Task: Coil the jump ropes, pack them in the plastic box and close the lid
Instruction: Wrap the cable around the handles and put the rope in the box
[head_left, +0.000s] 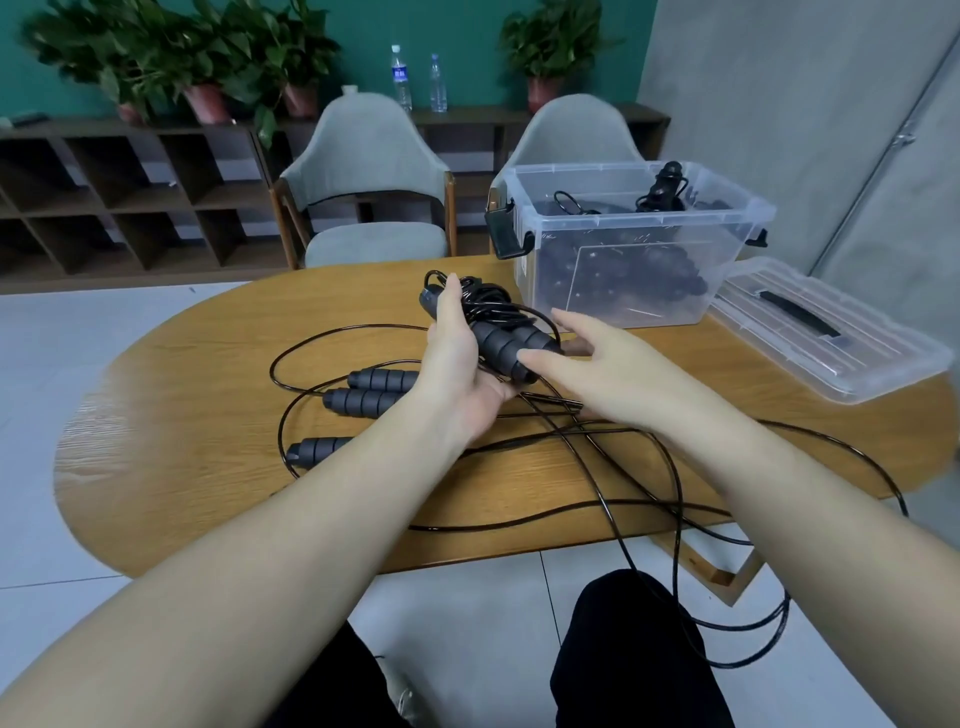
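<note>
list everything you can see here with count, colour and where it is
coiled jump rope: one, black, held above the table
loose jump ropes: three handles showing, black, on the table, cords trailing off the near edge
plastic box: one, clear, far right of table, open, ropes inside
lid: one, clear with black handle, right of the box
table: one, wood
chairs: two, grey, behind table
bottles: two, clear, on the shelf
potted plants: several, green, on the shelf
left hand: holds the coiled jump rope
right hand: open, at the bundle
</note>
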